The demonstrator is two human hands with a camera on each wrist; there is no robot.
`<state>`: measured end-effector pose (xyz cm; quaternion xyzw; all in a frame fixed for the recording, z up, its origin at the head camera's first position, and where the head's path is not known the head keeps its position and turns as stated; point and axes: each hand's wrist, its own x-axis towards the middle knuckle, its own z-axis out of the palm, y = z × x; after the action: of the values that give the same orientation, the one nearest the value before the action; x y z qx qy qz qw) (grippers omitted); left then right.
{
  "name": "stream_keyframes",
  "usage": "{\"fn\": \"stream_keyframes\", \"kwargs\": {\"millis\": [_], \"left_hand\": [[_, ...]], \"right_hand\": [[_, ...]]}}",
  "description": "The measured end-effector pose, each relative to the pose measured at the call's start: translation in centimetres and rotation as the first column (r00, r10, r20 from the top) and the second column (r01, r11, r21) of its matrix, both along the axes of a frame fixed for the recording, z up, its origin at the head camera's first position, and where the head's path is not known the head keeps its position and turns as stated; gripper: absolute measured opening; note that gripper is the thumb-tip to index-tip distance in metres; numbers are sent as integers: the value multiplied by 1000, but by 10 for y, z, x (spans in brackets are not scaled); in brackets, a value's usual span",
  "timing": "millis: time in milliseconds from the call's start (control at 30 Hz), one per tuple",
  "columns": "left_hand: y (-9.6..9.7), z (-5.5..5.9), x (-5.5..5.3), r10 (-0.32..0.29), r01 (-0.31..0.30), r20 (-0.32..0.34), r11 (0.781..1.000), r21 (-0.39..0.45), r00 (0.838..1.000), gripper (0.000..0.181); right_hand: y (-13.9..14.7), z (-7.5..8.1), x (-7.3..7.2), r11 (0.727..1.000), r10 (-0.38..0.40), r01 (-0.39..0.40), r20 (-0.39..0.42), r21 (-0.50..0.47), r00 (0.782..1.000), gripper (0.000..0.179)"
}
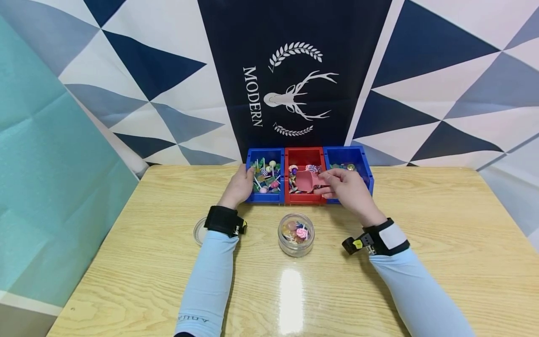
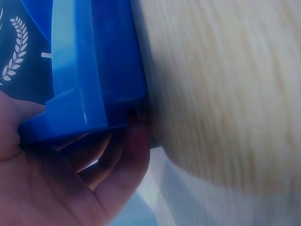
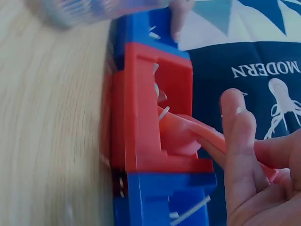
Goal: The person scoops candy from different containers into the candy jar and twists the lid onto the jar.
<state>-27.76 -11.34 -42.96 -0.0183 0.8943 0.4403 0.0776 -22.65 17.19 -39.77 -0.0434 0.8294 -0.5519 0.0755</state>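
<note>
In the head view my right hand (image 1: pixel 347 189) holds a pink scoop (image 1: pixel 305 181) by its handle. The scoop's bowl dips into the red bin (image 1: pixel 305 199), among wrapped candies and lollipops; the right wrist view shows the bowl (image 3: pixel 181 136) inside the red walls. My left hand (image 1: pixel 240 186) grips the outer side of the left blue bin (image 1: pixel 265 198), which holds lollipops and green candies. Up close in the left wrist view, fingers (image 2: pixel 129 162) curl round the blue wall (image 2: pixel 77 108).
A glass jar (image 1: pixel 296 250) partly filled with candies stands in front of the bins. Beside the left forearm lies a round clear lid (image 1: pixel 199 231), partly covered by it. The right blue bin (image 1: pixel 367 171) also contains candies. A patterned backdrop (image 1: pixel 294 28) rises behind the bins.
</note>
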Motion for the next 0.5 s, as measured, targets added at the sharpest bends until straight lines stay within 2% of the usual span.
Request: {"fn": "stream_keyframes", "kwargs": {"millis": [67, 200, 400, 500], "left_hand": [[0, 0, 0, -2, 2, -1, 1000, 1, 1000, 50], [0, -1, -2, -7, 7, -3, 1000, -1, 1000, 51], [0, 0, -1, -9, 9, -8, 1000, 3, 1000, 50], [-1, 1, 0, -7, 7, -3, 1000, 9, 1000, 49]], "right_hand": [[-1, 1, 0, 999, -15, 16, 36, -38, 999, 35], [-4, -1, 0, 999, -16, 17, 32, -32, 999, 33], [0, 0, -1, 997, 27, -23, 63, -69, 998, 35], [4, 2, -1, 997, 44, -40, 54, -65, 998, 36]]}}
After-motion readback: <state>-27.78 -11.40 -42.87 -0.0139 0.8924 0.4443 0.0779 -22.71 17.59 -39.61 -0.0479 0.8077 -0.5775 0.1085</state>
